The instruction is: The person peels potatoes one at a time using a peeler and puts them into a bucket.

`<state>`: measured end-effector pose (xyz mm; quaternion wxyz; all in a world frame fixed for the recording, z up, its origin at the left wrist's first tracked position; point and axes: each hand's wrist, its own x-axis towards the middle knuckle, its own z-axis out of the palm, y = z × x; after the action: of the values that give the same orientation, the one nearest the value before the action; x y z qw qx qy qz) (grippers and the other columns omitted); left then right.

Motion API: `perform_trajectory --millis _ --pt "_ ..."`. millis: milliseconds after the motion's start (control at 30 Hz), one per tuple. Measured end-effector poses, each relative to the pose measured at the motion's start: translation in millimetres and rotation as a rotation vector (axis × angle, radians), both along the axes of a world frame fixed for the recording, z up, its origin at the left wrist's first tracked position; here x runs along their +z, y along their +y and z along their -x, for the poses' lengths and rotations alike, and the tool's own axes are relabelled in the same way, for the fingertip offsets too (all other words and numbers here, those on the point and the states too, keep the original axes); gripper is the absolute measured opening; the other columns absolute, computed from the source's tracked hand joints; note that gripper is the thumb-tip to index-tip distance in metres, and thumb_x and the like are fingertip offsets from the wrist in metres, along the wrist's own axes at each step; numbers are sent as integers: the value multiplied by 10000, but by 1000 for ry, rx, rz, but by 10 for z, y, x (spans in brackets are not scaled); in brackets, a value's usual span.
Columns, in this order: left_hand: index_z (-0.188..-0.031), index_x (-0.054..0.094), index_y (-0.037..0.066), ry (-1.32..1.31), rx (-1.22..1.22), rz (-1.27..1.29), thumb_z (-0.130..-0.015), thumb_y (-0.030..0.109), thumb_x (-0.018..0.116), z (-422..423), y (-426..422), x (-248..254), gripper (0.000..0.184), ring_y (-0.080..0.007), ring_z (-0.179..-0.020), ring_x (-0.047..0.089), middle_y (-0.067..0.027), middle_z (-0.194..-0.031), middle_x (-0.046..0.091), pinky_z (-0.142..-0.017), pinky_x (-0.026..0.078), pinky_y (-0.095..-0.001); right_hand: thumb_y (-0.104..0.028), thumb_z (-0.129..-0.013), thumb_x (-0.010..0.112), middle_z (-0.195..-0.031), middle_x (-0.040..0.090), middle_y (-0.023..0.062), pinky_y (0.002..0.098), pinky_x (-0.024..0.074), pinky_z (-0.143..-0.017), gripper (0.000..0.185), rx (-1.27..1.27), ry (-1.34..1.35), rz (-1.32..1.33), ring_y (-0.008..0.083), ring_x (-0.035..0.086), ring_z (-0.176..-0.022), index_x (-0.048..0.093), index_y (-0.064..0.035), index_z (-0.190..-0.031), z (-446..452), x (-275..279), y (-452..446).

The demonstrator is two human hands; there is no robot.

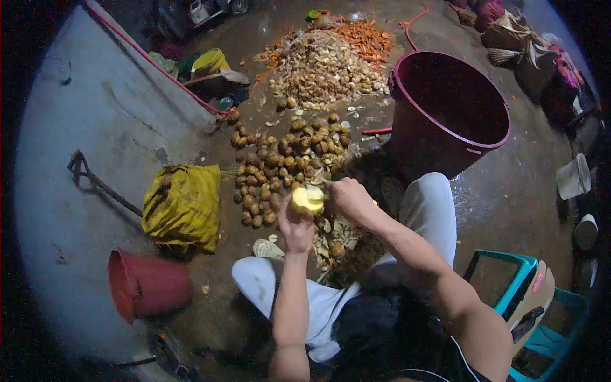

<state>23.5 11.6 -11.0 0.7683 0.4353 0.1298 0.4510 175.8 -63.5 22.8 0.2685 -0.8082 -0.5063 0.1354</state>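
Note:
Fingers of my left hand point(294, 228) wrap round a pale yellow peeled potato point(305, 201) in front of me. Close to its right side is my right hand point(351, 198), its fingers closed round something too small to make out at the potato. Beyond both hands, a spread of brown unpeeled potatoes point(273, 162) lies on the wet floor. Peelings point(344, 235) lie below the hands, between my knees.
A large maroon tub point(414, 127) stands at right. Farther off is a heap of pale pieces point(324, 67) beside orange peelings point(366, 41). A yellow sack point(184, 207) and red bucket point(153, 286) are at left, a teal stool point(519, 274) at lower right.

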Motion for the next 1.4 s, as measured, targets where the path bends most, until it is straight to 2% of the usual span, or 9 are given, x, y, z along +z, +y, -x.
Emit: perform_trajectory --millis 300,400,500,633,700,933,1100,1200,1400 --pt "-1362 408 9 -61 -85 78 -738 56 775 106 78 384 725 -253 -1114 568 -111 -1232 547 -936 506 -382 -151 -696 730 -827 669 209 447 531 -742 335 36 45 -38 401 645 -799 659 -47 -1006 -375 -202 -66" --pt "-1314 436 1 -1 -108 47 -741 0 744 162 154 407 650 -247 -1091 576 -120 -1202 555 -933 500 -373 -182 -675 822 -911 675 167 358 514 -745 446 36 139 -194 272 658 -797 617 -28 -1039 -569 44 -48" --pt "-1282 453 4 50 -134 -5 -729 -41 718 211 199 418 615 -234 -1063 587 -118 -1172 569 -929 496 -364 -310 -672 872 -978 671 107 338 510 -794 587 -2 912 -419 223 640 -869 608 -23 -1110 -585 147 -175" --pt "-1269 463 -1 205 -182 -72 -702 -69 700 207 172 434 618 -210 -1039 595 -104 -1129 591 -922 493 -340 -297 -721 842 -996 671 74 340 507 -816 488 109 796 -524 199 631 -890 621 -53 -1082 -507 27 -101" --pt "-1248 482 -13 195 -232 -59 -704 -51 713 210 182 367 592 -197 -1028 602 -100 -1119 603 -916 490 -324 -236 -749 832 -968 645 8 315 490 -792 408 159 434 -578 139 592 -857 629 -29 -1036 -452 30 -44" --pt "-1226 497 -33 292 -257 -221 -709 26 767 239 147 385 586 -185 -1022 616 -100 -1109 622 -927 488 -314 -112 -740 802 -850 651 46 300 484 -706 301 195 249 -670 118 582 -777 652 -62 -996 -552 109 -41" --pt "-1251 471 -46 -1 -409 116 -714 132 801 284 103 440 655 -214 -1050 608 -119 -1150 602 -918 499 -321 -67 -733 797 -844 634 13 286 490 -614 286 -78 651 -677 125 589 -712 639 -55 -971 -704 43 -66" --pt "-1224 487 -54 32 -335 97 -708 154 805 208 51 425 641 -243 -1131 568 -135 -1208 567 -995 449 -352 -98 -729 814 -849 615 7 297 478 -729 308 150 178 -626 110 571 -803 636 -52 -976 -477 290 -88" --pt "-1259 465 -48 40 -379 206 -739 135 766 175 133 132 628 -249 -1087 606 -146 -1198 592 -924 507 -335 -186 -748 824 -821 602 -6 265 461 -653 332 114 500 -617 93 537 -759 634 -62 -990 -545 42 3"
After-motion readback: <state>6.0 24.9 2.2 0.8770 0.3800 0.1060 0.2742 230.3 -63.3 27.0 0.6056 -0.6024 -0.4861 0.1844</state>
